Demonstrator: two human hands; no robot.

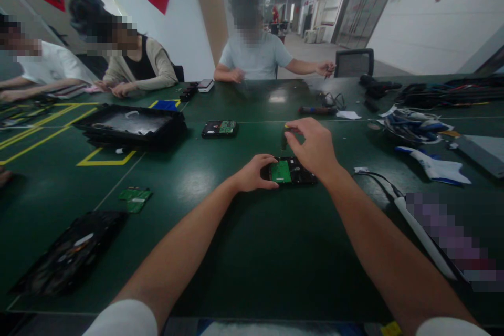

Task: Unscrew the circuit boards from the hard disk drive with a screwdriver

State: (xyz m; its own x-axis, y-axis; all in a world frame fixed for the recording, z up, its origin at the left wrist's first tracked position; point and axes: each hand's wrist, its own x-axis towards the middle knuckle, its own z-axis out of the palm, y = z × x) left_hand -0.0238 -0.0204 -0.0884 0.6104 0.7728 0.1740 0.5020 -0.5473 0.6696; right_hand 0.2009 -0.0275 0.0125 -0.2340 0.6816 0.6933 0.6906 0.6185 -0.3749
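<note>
A black hard drive (293,172) with a green circuit board on top lies on the dark green table (244,252) in front of me. My left hand (254,172) grips its left edge, fingers curled around the side. My right hand (313,147) hovers over the drive and pinches the handle of a small dark screwdriver (284,139), which stands upright just above the drive's far edge.
A second drive (219,128) lies farther back. A stack of black trays (132,126) sits at left inside yellow floor-tape markings. Loose green boards (135,199) and a black bag (71,254) lie at near left. Cables, gloves (435,165) and tools crowd the right. Three people sit across.
</note>
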